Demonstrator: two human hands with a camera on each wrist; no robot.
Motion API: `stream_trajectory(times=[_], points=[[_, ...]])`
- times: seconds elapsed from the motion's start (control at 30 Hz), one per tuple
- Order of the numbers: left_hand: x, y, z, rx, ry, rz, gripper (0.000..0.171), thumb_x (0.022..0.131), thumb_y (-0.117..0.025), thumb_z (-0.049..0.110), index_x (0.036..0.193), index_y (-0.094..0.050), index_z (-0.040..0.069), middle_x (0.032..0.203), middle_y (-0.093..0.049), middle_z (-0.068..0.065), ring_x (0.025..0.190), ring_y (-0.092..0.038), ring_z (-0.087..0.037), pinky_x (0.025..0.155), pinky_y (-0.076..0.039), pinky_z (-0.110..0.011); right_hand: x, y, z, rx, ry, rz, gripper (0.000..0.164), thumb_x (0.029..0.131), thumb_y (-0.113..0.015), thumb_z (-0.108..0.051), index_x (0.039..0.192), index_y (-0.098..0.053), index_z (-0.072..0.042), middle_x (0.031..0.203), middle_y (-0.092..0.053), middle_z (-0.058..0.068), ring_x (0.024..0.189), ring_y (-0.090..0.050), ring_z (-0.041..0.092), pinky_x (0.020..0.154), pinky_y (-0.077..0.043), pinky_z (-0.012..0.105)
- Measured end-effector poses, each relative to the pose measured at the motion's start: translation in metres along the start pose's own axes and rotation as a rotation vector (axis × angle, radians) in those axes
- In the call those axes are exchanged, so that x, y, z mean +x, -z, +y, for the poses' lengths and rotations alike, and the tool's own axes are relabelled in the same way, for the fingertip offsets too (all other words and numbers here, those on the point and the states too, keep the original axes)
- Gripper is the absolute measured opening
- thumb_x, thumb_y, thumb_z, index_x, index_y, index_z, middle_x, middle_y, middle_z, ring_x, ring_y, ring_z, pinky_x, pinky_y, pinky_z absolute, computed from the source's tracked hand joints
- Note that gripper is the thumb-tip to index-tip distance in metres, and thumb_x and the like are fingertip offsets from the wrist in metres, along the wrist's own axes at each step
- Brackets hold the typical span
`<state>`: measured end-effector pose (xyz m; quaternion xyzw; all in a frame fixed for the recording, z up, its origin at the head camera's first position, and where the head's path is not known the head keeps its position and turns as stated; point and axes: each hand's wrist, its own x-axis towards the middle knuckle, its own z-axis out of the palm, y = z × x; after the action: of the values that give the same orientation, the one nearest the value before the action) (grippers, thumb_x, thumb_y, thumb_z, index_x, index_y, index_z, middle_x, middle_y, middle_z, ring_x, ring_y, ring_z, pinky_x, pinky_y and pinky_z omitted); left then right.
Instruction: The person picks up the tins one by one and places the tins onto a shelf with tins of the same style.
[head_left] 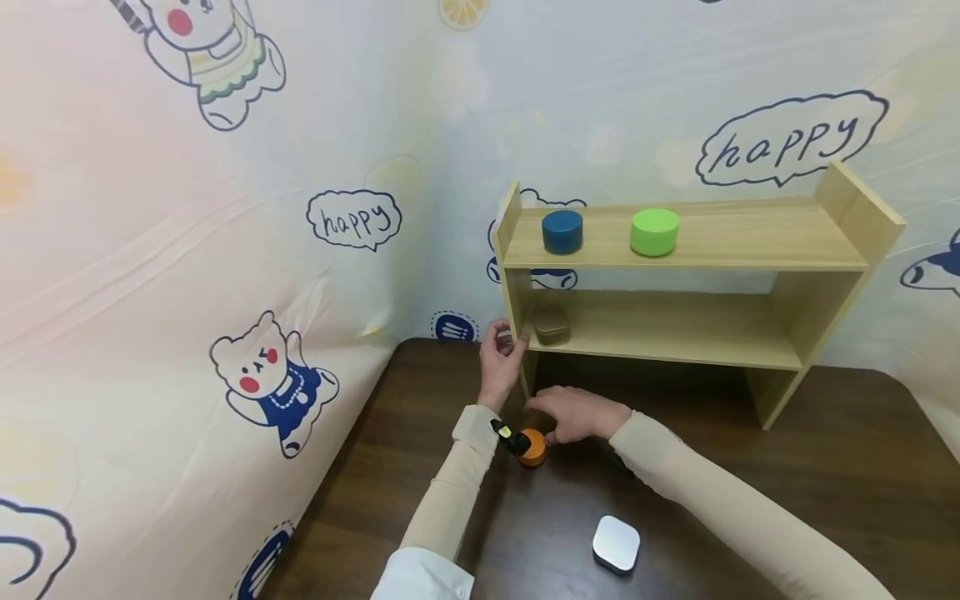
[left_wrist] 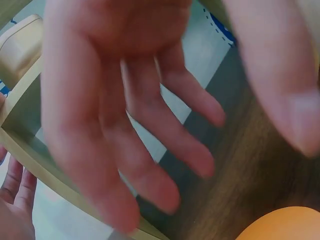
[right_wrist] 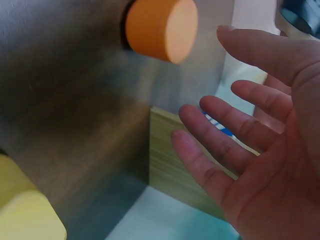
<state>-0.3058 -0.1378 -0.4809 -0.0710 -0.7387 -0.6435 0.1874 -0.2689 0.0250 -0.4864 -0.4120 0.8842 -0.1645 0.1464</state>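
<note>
My left hand pinches the front edge of the left side panel of a small wooden shelf. Its thumb lies at the edge, with fingers on the outer side; part of this hand shows at the left of the left wrist view. My right hand hovers over the table beside an orange round tin, holding nothing. In the right wrist view its fingers are spread loosely, apart from the tin. A brownish rounded-square container sits on the middle board, near my left thumb.
On the top board stand a blue round tin and a green one. A white-topped square tin lies on the brown table. Part of a yellow rounded object shows in the right wrist view. Printed cloth hangs behind.
</note>
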Motion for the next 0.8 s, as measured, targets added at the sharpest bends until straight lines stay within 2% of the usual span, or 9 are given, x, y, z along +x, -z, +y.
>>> stream_trajectory(times=[0.1,0.5,0.67,0.8], points=[[0.000,-0.001,-0.001,0.000,-0.005,0.009,0.028,0.091,-0.066,0.011,0.115,-0.056,0.002,0.113,-0.061,-0.016,0.096,-0.065,-0.036,0.072,-0.056,-0.026,0.004,-0.009,0.000,-0.002,0.010,-0.002,0.062,0.082,-0.076,-0.018,0.138,-0.052,-0.011,0.137,-0.057,0.007,0.124,-0.056,0.025,0.101,-0.049,0.042],[-0.002,-0.002,-0.001,-0.006,0.004,0.010,0.029,0.090,-0.066,0.009,0.116,-0.055,0.000,0.112,-0.062,-0.026,0.098,-0.065,-0.036,0.076,-0.058,-0.029,0.012,-0.021,-0.003,-0.002,0.003,-0.011,0.067,0.079,-0.079,-0.020,0.139,-0.051,-0.014,0.134,-0.058,0.005,0.120,-0.057,0.022,0.100,-0.050,0.041],[-0.001,-0.001,0.000,-0.008,0.010,0.020,0.029,0.090,-0.066,0.009,0.115,-0.056,-0.002,0.111,-0.062,-0.025,0.099,-0.065,-0.038,0.078,-0.059,-0.029,0.016,-0.022,-0.006,0.010,0.025,0.004,0.061,0.076,-0.078,-0.016,0.133,-0.056,-0.015,0.122,-0.062,0.002,0.105,-0.059,0.017,0.092,-0.052,0.037],[-0.001,-0.002,0.000,-0.004,0.009,0.021,0.030,0.090,-0.066,0.008,0.116,-0.057,-0.003,0.110,-0.063,-0.023,0.100,-0.065,-0.040,0.081,-0.059,-0.035,0.018,-0.025,-0.007,0.020,0.039,0.016,0.057,0.074,-0.077,-0.012,0.127,-0.059,-0.019,0.110,-0.062,-0.004,0.092,-0.055,0.012,0.082,-0.049,0.031]])
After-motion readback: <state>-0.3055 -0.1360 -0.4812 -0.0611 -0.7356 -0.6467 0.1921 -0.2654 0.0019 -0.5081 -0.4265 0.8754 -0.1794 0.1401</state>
